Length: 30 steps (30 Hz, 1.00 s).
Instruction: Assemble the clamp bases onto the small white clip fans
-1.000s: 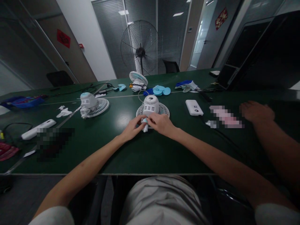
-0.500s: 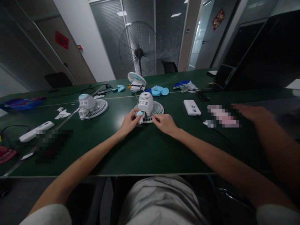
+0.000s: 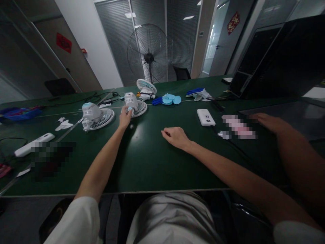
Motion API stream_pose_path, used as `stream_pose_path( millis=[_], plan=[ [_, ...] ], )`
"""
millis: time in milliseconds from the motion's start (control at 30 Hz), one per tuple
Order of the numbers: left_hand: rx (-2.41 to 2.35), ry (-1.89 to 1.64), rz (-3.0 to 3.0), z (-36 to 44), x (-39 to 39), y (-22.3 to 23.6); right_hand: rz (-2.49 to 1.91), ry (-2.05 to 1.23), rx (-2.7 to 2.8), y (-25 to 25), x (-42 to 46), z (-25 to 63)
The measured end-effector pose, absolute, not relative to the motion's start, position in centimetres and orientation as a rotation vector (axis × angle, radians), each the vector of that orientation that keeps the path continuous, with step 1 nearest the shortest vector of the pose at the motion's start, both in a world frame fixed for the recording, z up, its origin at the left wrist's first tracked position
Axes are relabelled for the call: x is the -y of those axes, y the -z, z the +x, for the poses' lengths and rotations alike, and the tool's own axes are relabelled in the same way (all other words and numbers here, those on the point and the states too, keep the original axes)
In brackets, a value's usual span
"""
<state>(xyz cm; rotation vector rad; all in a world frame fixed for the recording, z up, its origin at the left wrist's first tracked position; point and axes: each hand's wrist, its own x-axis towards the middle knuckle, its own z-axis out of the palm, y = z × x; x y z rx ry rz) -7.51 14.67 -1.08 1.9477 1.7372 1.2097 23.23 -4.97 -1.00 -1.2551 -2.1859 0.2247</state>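
Observation:
My left hand (image 3: 125, 119) reaches forward and grips the near end of a small white fan (image 3: 131, 100), with a pale blue piece showing at the fingertips. The fan lies with its round grille down on the green table and its motor housing up. My right hand (image 3: 177, 137) rests on the table with its fingers curled closed; what is inside them, if anything, is hidden. To the left of the held fan, a second small white fan (image 3: 91, 112) lies in the same pose. Behind stands a third small fan (image 3: 146, 89) with its grille tilted up.
Light-blue fan blades (image 3: 170, 99) and blue-and-white gloves (image 3: 199, 94) lie toward the back. A white power bank (image 3: 205, 117) with a cable is on the right, near another person's hand (image 3: 269, 121). A long white device (image 3: 35, 144) and a blue basket (image 3: 21, 114) are left.
My left hand has moved the fan left and away from me, beside the second fan. My right hand has come off the fan's grille and stays near its former place.

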Motion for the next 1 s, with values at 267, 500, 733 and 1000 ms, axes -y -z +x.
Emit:
stream_pose_path(
  millis=[267, 500, 733, 1000],
  plan=[
    [-1.985, -1.214, 2.418, -15.8, -10.2, 0.6, -1.264, -0.220, 2.210, 1.3, 4.7, 23.5],
    [-2.540, -1.221, 1.885, -24.8, -6.5, -0.1, -1.244, -0.237, 2.250, 1.6, 4.6, 23.3],
    [-2.449, -1.198, 2.155, -24.3, -6.9, -0.5, -1.270, -0.192, 2.266, 1.6, 4.6, 23.3],
    [-2.397, -1.255, 2.315, -23.9, -6.6, -0.7, -1.252, -0.241, 2.286, 1.4, 4.7, 23.4]
  ],
)
